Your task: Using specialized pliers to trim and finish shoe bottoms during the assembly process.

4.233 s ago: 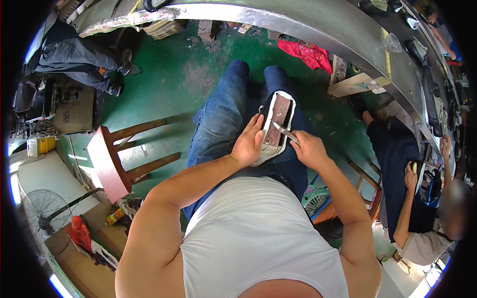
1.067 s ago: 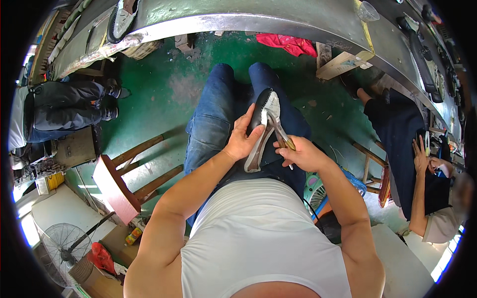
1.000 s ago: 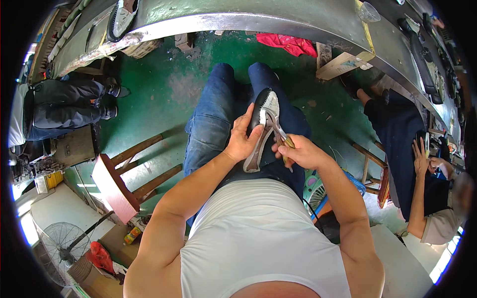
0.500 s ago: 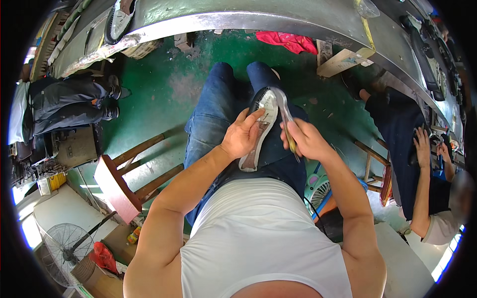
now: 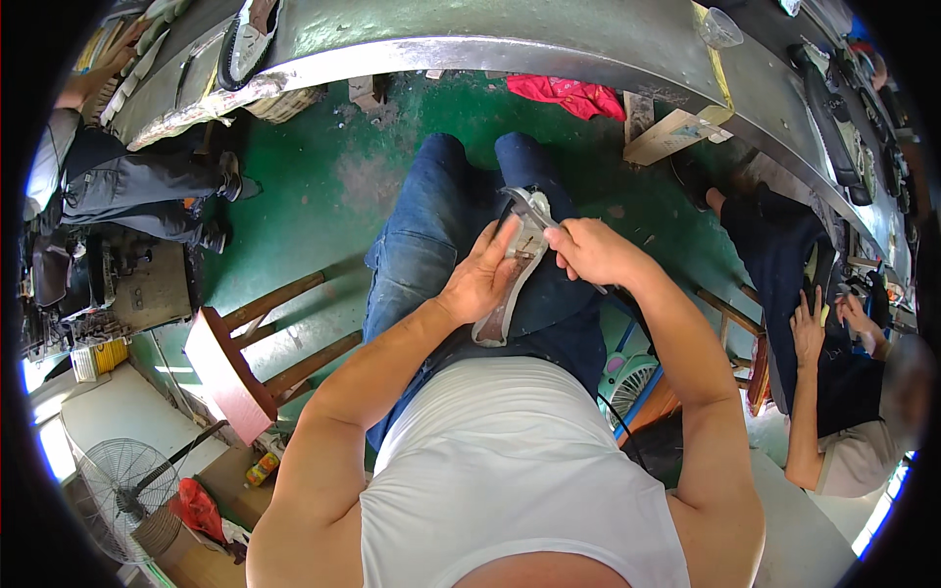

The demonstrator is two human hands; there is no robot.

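On my right thigh rests a shoe upper on a last point(image 5: 497, 318), its pale underside facing up and its dark toe pointing away from me. My left hand point(image 5: 477, 281) is closed around its left side, fingers stretched toward the toe. In my right hand point(image 5: 592, 252) is a grey metal hand tool point(image 5: 530, 207) with a curved, hammer-like head. That head lies over the toe end and hides part of it. The tool's handle end sticks out below my right fist. Whether the head is pressing on the toe I cannot tell.
A metal-edged workbench point(image 5: 470, 54) curves across the front, with another shoe point(image 5: 247, 44) at its left. Wooden stools point(image 5: 235, 367) stand on both sides. A green fan point(image 5: 627, 377) is by my right hip. A co-worker point(image 5: 833, 372) sits at right; another person's legs point(image 5: 147, 196) are at left.
My right hand has moved up and turned, bringing the tool's head from the shoe's right side to over its toe. My left fingers have shifted toward the toe.
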